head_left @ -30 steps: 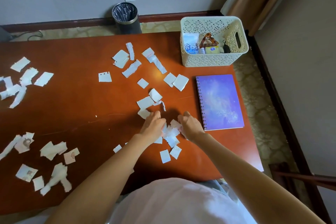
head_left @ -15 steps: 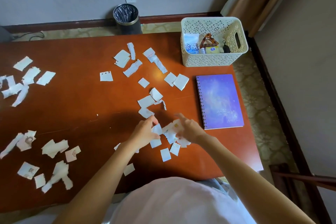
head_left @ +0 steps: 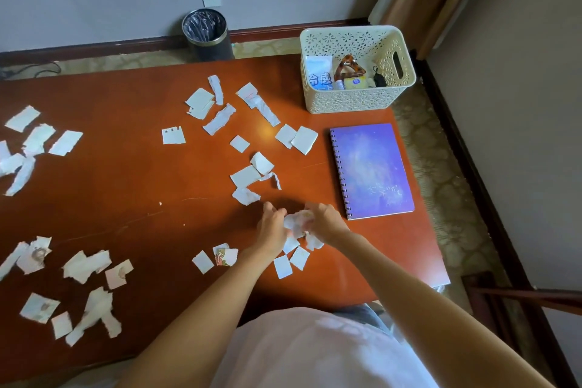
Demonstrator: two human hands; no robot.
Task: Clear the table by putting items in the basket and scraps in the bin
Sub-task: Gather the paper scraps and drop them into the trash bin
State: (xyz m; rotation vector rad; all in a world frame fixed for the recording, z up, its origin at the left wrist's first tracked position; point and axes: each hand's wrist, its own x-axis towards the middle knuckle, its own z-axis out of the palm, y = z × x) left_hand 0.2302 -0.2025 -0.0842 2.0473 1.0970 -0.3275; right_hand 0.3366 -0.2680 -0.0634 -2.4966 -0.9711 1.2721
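Two bare hands meeting over the near middle of a glossy reddish-brown wooden table (head_left: pixel 110 186), fingers curled inward. Left hand (head_left: pixel 271 227) and right hand (head_left: pixel 326 221) cupped together around a crumpled wad of paper (head_left: pixel 297 220), white with faint print, pressed between the palms. Just below the hands, a few small flat scraps (head_left: pixel 291 257), roughly square with ragged torn edges, lying on the wood; beside them a scrap with a colourful cartoon picture (head_left: pixel 225 257). More torn paper pieces (head_left: pixel 248 176) farther out toward the middle, some square, some long curled strips. Further clusters near the left edge (head_left: pixel 28 148) and the near-left corner (head_left: pixel 85 290), thin, matte and creased.

To the right of the hands, apart from them, a spiral-bound notebook (head_left: pixel 371 170) lying flat, cover smooth purple-blue with a cloudy pattern, wire coil along its left side. Beyond it, at the far right corner of the table, a cream plastic basket (head_left: pixel 349 101), rectangular, walls pierced in a lacy pattern, with a slot handle; inside, a packet, a brown hair clip and other small things. On the floor past the table's far edge, against the wall, a dark round bin (head_left: pixel 206 35) with a crinkled liner.
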